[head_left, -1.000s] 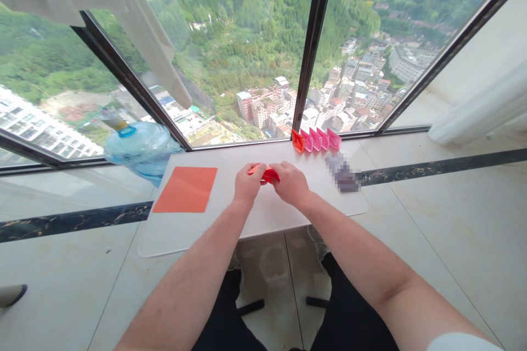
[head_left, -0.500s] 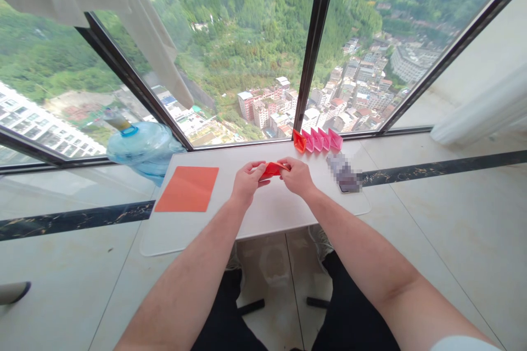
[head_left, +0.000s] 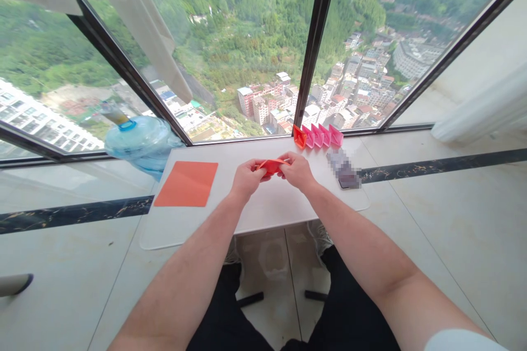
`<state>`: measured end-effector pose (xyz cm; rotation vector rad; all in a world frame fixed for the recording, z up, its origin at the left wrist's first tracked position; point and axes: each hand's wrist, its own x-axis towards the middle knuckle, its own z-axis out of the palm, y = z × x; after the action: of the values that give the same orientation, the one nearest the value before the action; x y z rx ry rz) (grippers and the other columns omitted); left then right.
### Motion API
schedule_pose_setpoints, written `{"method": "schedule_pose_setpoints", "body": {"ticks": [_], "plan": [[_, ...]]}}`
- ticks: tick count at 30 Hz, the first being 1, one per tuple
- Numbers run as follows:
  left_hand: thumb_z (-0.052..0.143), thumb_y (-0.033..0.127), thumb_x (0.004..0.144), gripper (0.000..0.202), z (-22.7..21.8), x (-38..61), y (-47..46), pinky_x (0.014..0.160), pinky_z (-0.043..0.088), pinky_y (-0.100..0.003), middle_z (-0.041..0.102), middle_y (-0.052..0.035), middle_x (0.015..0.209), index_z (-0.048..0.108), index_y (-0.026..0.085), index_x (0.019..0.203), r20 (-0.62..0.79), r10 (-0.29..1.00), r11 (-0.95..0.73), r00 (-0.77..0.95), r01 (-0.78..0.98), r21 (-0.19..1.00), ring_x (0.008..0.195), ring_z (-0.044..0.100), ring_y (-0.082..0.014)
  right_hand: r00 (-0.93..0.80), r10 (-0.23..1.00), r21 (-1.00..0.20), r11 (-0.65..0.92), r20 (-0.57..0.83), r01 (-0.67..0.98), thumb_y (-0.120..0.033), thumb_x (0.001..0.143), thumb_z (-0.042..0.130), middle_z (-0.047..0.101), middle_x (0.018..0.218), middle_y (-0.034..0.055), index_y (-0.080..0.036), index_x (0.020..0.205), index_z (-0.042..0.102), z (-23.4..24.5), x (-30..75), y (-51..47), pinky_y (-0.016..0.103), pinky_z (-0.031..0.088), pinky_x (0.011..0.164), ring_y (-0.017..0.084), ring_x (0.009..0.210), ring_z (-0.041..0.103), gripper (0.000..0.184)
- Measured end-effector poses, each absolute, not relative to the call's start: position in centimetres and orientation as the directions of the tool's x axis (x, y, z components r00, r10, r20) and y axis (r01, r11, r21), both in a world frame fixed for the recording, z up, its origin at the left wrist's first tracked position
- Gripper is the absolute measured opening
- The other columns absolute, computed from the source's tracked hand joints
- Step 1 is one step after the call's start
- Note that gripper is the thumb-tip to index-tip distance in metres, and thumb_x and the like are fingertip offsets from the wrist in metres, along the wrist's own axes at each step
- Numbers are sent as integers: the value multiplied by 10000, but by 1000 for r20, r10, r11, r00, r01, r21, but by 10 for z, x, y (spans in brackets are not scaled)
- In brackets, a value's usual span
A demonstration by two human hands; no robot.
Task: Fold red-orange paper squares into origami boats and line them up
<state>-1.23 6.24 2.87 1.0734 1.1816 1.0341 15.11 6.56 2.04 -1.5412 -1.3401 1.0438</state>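
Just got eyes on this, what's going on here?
A person's left hand and right hand together hold a folded red paper over the white table. An orange sheet lies flat to the left. A row of folded pieces, one orange and the rest pink, sits by the far edge, right of centre.

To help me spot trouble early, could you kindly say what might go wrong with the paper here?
The red paper is held by the left hand and the right hand, so uneven pulling might crease or tear it. The row of folded pieces sits near the far edge of the table, so a bump could shift it.
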Motion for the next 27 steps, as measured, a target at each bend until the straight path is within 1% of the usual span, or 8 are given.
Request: {"method": "schedule_pose_setpoints", "body": {"ticks": [5,10,12,14,16,20,24,27], "plan": [[678,143,680,273,27,-13,65,797,624,-403,749,-86,831,722,107,947,-222,975,223,16,-54,973,791,740,-219,105,990,-954,-121,-96,276,-122,708,544,688,644,-15,-192,919,671,21,151,67,225,513,529,150,573,683,256],[652,86,675,310,30,-14,65,737,632,-404,745,-92,785,720,103,977,-245,969,244,-39,-48,969,716,745,-229,42,997,-987,-69,-63,146,-61,705,494,722,730,-18,-222,1141,702,21,151,66,224,530,540,120,540,666,509],[635,75,677,320,30,-15,65,712,633,-404,743,-88,767,719,105,984,-234,971,231,-47,-49,972,690,744,-234,12,999,-995,-48,-47,85,-55,706,477,740,798,-4,-222,1140,721,21,151,65,220,533,538,113,550,673,525],[620,67,679,335,31,-16,65,712,632,-402,743,-83,761,717,108,997,-209,977,206,-43,-66,976,694,747,-236,-2,999,-997,-54,-54,48,-65,711,480,746,815,12,-202,1069,749,22,150,65,215,528,523,119,565,685,468],[621,71,688,346,33,-19,65,727,631,-400,747,-81,767,718,111,1017,-193,981,190,-20,-84,978,712,750,-236,0,997,-997,-74,-74,18,-82,717,494,748,798,24,-186,1012,762,24,150,65,211,522,508,128,573,694,412],[700,152,727,377,38,-25,63,782,623,-399,769,-92,875,712,128,1103,-186,976,200,112,-140,970,764,759,-234,14,994,-993,-111,-112,-26,-109,728,511,749,756,28,-179,1011,765,30,152,65,214,527,505,138,571,700,387],[800,262,718,478,42,-30,63,832,611,-395,771,-112,999,704,145,1171,-178,953,227,245,-186,956,844,762,-244,12,989,-989,-145,-145,-18,-115,732,523,753,751,27,-182,1061,761,33,156,66,216,531,509,138,574,702,411],[796,228,707,464,44,-33,65,848,606,-390,771,-120,1018,714,138,1155,-206,946,262,250,-217,940,865,762,-249,-63,990,-991,-131,-128,-34,-137,740,539,763,791,33,-189,1123,750,32,160,67,221,540,522,142,597,712,440]]}}
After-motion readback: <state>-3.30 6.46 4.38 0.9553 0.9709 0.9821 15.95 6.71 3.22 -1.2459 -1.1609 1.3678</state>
